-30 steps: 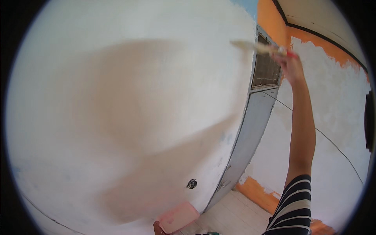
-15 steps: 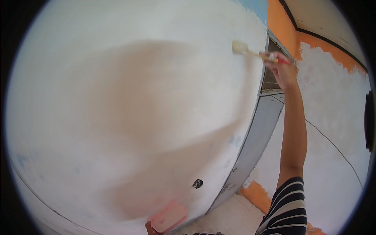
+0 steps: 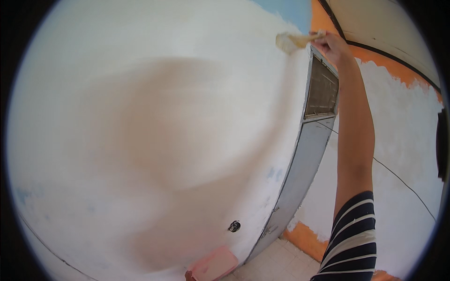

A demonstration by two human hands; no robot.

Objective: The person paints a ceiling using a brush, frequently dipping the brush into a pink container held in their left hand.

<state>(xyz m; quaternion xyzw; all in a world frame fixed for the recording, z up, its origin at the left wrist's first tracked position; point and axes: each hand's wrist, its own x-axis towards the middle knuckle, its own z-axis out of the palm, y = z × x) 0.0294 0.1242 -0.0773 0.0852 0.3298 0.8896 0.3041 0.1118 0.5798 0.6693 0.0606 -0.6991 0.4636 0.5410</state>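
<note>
Fingers grasp a paintbrush [image 3: 287, 43] (right hand [image 3: 332, 46]) and a pink tray [image 3: 206, 258] (left hand [image 3: 189, 276]); the wall [image 3: 164, 117] seems mostly whitened, a blue patch [image 3: 289, 11] remaining at one o'clock

The near wall [image 3: 187, 126] has patchy matt white paint; the brush [image 3: 291, 42], paint-caked bristles; the tub [image 3: 224, 251], smooth pink plastic; the right sleeve [image 3: 351, 241], striped cloth; the far panel [image 3: 300, 168], dull grey.

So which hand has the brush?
The right hand, raised at upper right, grips the paintbrush; the left hand, barely in view below, is at the pink tray's edge.
</note>
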